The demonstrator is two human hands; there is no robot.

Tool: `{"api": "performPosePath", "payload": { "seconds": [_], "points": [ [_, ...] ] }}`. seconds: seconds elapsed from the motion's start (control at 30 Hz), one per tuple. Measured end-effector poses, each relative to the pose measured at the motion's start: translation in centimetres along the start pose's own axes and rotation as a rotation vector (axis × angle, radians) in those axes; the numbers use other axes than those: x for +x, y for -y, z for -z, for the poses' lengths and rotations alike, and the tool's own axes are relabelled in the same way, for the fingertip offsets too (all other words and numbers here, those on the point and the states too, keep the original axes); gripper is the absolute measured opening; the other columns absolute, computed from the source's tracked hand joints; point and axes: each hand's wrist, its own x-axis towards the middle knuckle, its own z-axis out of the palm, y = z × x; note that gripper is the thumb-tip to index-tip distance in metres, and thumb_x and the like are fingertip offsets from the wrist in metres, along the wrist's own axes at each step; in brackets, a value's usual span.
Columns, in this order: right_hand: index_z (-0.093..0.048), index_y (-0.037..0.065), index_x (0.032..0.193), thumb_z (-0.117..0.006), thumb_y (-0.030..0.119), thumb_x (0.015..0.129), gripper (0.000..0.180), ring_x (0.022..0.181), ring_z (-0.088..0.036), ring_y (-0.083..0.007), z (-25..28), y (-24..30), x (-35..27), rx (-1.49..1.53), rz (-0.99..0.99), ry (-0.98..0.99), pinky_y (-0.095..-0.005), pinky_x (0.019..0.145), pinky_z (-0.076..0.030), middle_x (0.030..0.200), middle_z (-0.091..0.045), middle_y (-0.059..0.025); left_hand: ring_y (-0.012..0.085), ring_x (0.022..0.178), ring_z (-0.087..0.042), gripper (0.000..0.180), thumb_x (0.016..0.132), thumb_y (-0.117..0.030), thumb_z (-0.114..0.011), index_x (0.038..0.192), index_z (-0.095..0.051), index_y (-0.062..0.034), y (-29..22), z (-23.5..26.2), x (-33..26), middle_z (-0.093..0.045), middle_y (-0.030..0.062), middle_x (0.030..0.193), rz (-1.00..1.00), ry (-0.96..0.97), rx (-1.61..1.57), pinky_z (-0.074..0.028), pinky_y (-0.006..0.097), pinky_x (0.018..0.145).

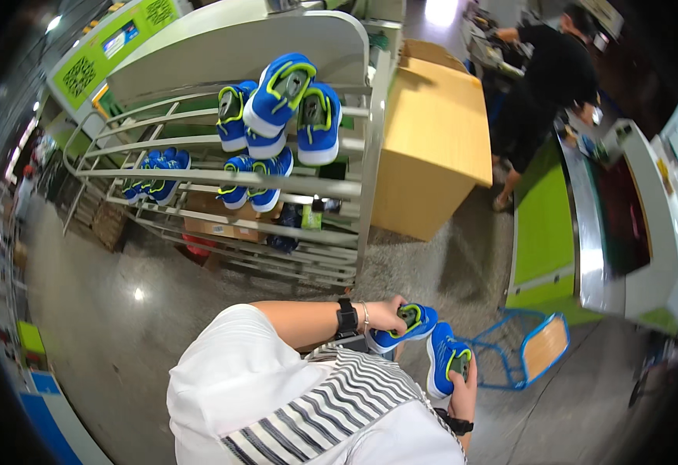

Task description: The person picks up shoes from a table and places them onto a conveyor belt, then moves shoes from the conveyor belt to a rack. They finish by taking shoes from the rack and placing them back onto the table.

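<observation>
Two blue sneakers with lime-green collars and white soles are in my hands, close to my body. My left hand (388, 316) grips one sneaker (422, 324) at its opening, the thumb and fingers around the heel end. My right hand (464, 387) is closed on the other sneaker (439, 353), with fingers at its collar. The toes of the pair come near each other. Ahead to the left, more blue sneakers (277, 97) sit stacked on the upper bars of a metal rack (308, 184). Several others (160, 172) rest on its lower bars.
A tan box-shaped cabinet (439, 132) stands right of the rack. A blue-framed stool (523, 353) with a wooden seat is at my right, beside a green and white machine (544, 232). Beyond it, a person in black (552, 66) works at another station. A cardboard carton (226, 225) lies under the rack.
</observation>
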Motion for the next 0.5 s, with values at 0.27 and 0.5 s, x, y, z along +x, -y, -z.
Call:
{"api": "performPosePath", "payload": {
  "seconds": [0.27,0.5],
  "points": [
    [-0.031,0.004,0.150,-0.055,0.001,0.083,0.071,0.126,-0.045,-0.0223,1.6,10.7,15.7,-0.173,0.031,0.165,-0.0310,0.105,-0.035,0.145,-0.042,-0.0125,0.0278,0.103,-0.061,0.080,0.067,-0.018,-0.074,0.135,-0.036,-0.0017,-8.6,3.4,8.9,-0.060,0.0212,0.114,-0.097,-0.242,-0.128,-0.049,0.035,0.087],
    [-0.034,0.004,0.148,-0.054,0.004,0.085,0.066,0.120,-0.051,-0.0224,-3.8,18.5,31.0,-0.071,0.009,0.403,-0.0316,0.101,-0.041,0.138,-0.048,-0.0133,0.0219,0.098,-0.059,0.077,0.071,-0.009,-0.072,0.136,-0.032,-0.0014,-12.7,8.1,10.9,-0.058,0.0152,0.107,-0.171,-0.526,-0.374,-0.050,0.034,0.085]
  ]
}}
